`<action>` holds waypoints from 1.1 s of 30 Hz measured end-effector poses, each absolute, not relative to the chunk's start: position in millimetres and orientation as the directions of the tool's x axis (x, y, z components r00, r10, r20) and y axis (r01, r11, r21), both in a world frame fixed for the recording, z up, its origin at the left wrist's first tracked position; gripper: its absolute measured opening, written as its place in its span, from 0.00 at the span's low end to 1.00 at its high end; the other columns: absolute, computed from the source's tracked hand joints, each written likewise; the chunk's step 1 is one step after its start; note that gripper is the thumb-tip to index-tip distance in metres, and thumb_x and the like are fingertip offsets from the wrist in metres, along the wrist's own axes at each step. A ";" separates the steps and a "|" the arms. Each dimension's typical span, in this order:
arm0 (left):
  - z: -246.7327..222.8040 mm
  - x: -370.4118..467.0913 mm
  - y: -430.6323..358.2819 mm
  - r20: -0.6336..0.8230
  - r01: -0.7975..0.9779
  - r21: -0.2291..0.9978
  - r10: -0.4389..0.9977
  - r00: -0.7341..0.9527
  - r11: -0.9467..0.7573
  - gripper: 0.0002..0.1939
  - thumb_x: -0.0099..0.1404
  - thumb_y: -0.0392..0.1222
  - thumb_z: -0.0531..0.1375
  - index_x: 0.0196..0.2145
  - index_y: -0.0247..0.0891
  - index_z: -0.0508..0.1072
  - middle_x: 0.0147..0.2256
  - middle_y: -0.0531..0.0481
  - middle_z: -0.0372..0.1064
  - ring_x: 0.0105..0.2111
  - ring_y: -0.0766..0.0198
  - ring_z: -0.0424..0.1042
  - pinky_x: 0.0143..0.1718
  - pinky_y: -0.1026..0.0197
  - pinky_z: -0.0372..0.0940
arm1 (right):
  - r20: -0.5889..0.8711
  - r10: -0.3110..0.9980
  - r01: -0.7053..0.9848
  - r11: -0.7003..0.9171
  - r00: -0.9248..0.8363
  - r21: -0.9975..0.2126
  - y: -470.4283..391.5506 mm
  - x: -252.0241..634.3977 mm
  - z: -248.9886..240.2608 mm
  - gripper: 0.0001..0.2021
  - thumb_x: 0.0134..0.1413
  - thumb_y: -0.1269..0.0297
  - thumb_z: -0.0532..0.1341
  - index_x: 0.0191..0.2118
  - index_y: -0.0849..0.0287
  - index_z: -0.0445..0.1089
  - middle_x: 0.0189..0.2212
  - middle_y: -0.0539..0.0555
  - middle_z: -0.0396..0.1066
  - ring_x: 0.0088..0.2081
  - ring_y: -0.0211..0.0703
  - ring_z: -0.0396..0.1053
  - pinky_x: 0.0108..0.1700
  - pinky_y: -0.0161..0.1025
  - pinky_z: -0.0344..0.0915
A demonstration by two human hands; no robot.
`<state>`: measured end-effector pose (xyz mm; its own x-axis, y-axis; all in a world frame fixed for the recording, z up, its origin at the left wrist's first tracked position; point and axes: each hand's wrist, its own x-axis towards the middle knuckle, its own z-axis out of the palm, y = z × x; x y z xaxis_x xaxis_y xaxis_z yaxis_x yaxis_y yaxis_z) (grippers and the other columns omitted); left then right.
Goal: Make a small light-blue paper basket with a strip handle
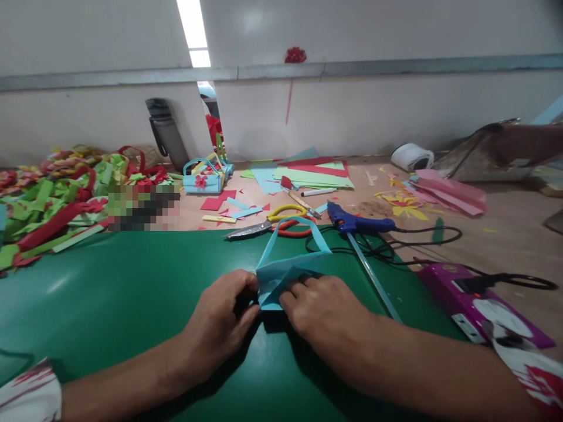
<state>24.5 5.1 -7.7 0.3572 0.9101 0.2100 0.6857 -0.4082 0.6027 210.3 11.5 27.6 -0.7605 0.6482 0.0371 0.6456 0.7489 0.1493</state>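
Note:
A small light-blue paper bag point(281, 277) with an arched paper handle is held just above the green mat. My left hand point(229, 313) pinches its left side between thumb and fingers. On the right, my right hand point(319, 305) has its curled fingers in the bag's opening, gripping the paper; the fingertips are partly hidden. Just beyond the bag lie scissors point(250, 230) with one yellow and one orange handle loop. A blue glue gun point(352, 220) with a long clear glue stick rests to the right of them.
A purple power strip point(479, 305) and black cords lie at right. Paper strips point(48, 205) heap at left near a grey bottle point(169, 138). A finished blue paper bag point(202, 183), coloured sheets point(312, 173), a marker point(319, 192) and a white roll point(411, 158) stand farther back.

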 end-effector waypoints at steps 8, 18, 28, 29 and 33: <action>-8.2 22.8 4.1 0.222 0.679 0.609 0.910 0.351 -0.410 0.05 0.58 0.35 0.57 0.32 0.39 0.63 0.29 0.52 0.65 0.28 0.64 0.64 0.30 0.63 0.60 | -0.096 0.691 0.696 0.717 -0.716 -0.029 28.2 208.4 33.8 0.11 0.47 0.77 0.57 0.38 0.60 0.70 0.36 0.56 0.73 0.33 0.46 0.69 0.27 0.37 0.55; -8.8 22.0 5.5 0.522 0.477 0.556 0.733 0.436 -0.680 0.12 0.61 0.30 0.56 0.44 0.37 0.66 0.27 0.55 0.60 0.26 0.70 0.62 0.28 0.69 0.57 | -0.047 0.720 0.721 0.693 -0.692 -0.010 28.4 208.2 23.3 0.12 0.50 0.76 0.54 0.40 0.59 0.67 0.33 0.56 0.72 0.32 0.49 0.69 0.26 0.40 0.53; 19.9 33.3 10.4 0.380 0.714 0.258 0.748 0.545 -0.651 0.08 0.64 0.40 0.54 0.39 0.43 0.71 0.23 0.55 0.64 0.21 0.67 0.62 0.23 0.65 0.51 | -0.202 0.718 0.738 0.674 -0.666 -0.034 34.0 201.2 34.0 0.09 0.51 0.75 0.53 0.34 0.61 0.70 0.31 0.58 0.73 0.31 0.48 0.70 0.26 0.38 0.54; 21.5 35.3 11.0 0.343 0.731 0.219 0.752 0.563 -0.646 0.07 0.64 0.41 0.54 0.35 0.42 0.72 0.22 0.55 0.64 0.20 0.67 0.62 0.22 0.65 0.49 | -0.205 0.715 0.736 0.676 -0.668 -0.038 34.4 201.5 34.9 0.08 0.51 0.75 0.54 0.33 0.62 0.70 0.30 0.58 0.73 0.31 0.48 0.70 0.25 0.38 0.54; 24.9 41.3 12.6 0.215 0.770 0.109 0.771 0.599 -0.628 0.12 0.65 0.41 0.52 0.26 0.40 0.71 0.20 0.54 0.65 0.19 0.66 0.62 0.21 0.63 0.44 | -0.210 0.707 0.731 0.680 -0.675 -0.058 33.0 204.6 40.0 0.09 0.48 0.77 0.55 0.34 0.62 0.69 0.31 0.57 0.73 0.32 0.46 0.70 0.27 0.37 0.56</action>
<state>41.3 12.6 24.9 0.5989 0.7714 0.2149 0.7703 -0.6284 0.1088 204.6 33.0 40.0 -0.6752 0.7071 -0.2100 0.7306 0.6803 -0.0584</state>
